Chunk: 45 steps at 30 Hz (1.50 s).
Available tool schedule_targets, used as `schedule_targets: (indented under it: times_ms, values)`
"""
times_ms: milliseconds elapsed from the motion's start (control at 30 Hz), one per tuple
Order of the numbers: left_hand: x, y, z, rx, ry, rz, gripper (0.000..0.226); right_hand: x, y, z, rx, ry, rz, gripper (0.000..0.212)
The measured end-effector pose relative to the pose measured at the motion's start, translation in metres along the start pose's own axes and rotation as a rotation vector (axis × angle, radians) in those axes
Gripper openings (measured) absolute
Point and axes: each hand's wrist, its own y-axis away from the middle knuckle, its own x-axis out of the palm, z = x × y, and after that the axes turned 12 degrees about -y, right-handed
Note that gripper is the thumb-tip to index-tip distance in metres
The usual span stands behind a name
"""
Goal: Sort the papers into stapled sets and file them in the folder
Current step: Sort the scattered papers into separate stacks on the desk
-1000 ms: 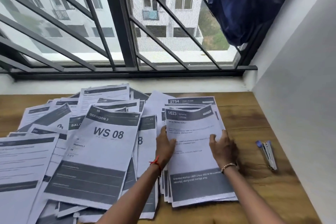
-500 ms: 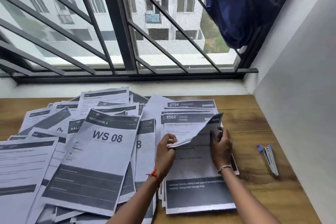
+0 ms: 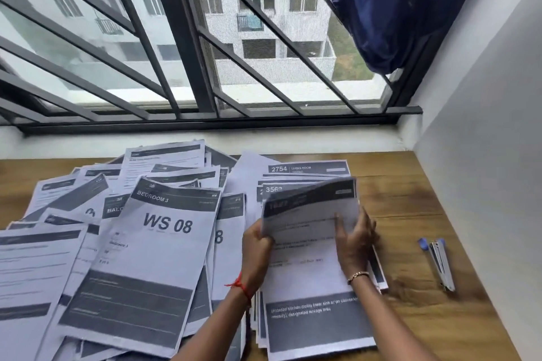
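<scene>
The fingers [image 3: 259, 240] of the left hand [image 3: 255, 252] are curled on the left edge of the top sheet [image 3: 311, 208]. The right hand [image 3: 355, 243] lays its thumb on the front of that sheet, with its fingers spread behind the right edge, so both hands hold it. The sheet is bowed, and its far end with the dark header band is raised off the stack [image 3: 316, 322] underneath. That stack lies roughly squared on the near right part of the desk [image 3: 410, 199], with headers numbered 2754 and 3562 fanned out at its far end.

Left of the stack, a loose heap [image 3: 88, 243] of overlapping pages covers much of the desk, with a page marked WS 08 [image 3: 164, 243] near its top. A stapler [image 3: 440, 264] lies to the right of the stack, well apart from it and from both hands. No folder is in view.

The task looks to be at an early stage. One pile is being gone through page by page, no staple can be made out on any set, and nothing appears to be filed. Most of the heap remains to be sorted.

The pages are white prints with dark grey bands at top and bottom. The print on the lifted sheet is too blurred to read
</scene>
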Motion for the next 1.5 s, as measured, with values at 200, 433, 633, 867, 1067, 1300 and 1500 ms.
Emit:
schedule_targets:
  times_ms: [200,433,633,867,1067,1300,1500]
  values:
    - [-0.005,-0.007,-0.021,0.158,-0.173,0.009,0.045,0.004,-0.001,0.000,-0.018,0.136,-0.005,0.077]
    - [-0.003,-0.035,-0.023,0.119,-0.545,0.169,0.067,0.011,-0.004,-0.006,0.009,0.236,-0.033,0.065]
    - [0.004,-0.041,-0.006,0.139,-0.595,0.145,0.085,0.011,-0.002,-0.008,0.012,0.264,-0.056,0.061]
    - [0.005,-0.039,-0.002,0.348,-0.573,0.061,0.083,0.011,-0.004,-0.007,-0.011,0.228,-0.069,0.056]
    - [0.006,-0.028,-0.008,0.635,-0.523,-0.005,0.084,0.013,-0.004,-0.008,-0.032,0.236,-0.081,0.055]
    - [0.007,-0.042,-0.003,0.514,-0.483,-0.130,0.051,0.014,-0.005,-0.010,-0.018,0.235,-0.075,0.050]
    - [0.003,-0.051,-0.009,0.420,-0.409,-0.154,0.034,0.014,-0.005,-0.013,-0.015,0.239,-0.084,0.050]
